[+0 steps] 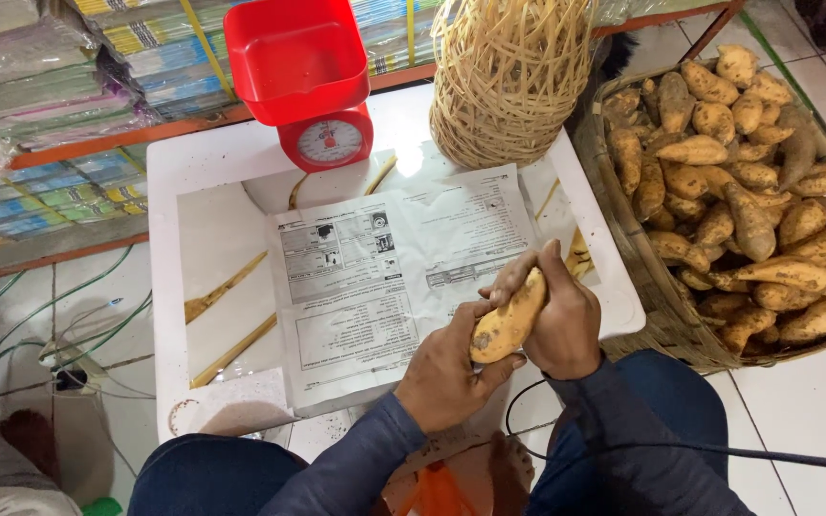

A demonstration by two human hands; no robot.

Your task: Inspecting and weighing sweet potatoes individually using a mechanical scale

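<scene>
My left hand [446, 368] grips the lower end of a yellow-orange sweet potato [507, 320] from below. My right hand [556, 315] wraps over its upper end from the right, fingers closed around it. Both hands hold the potato just above the near edge of a white tray [164, 287]. A printed paper sheet [375, 277] lies inside the tray under the hands. I cannot tell whether the right hand also holds a tool.
A red kitchen scale [308, 81] stands at the tray's far edge. An upturned woven bamboo basket [509, 76] stands beside it. A wide basket [642, 258] full of sweet potatoes sits at right. Bamboo strips [227, 287] lie in the tray. Cables run over the floor [78, 334] at left.
</scene>
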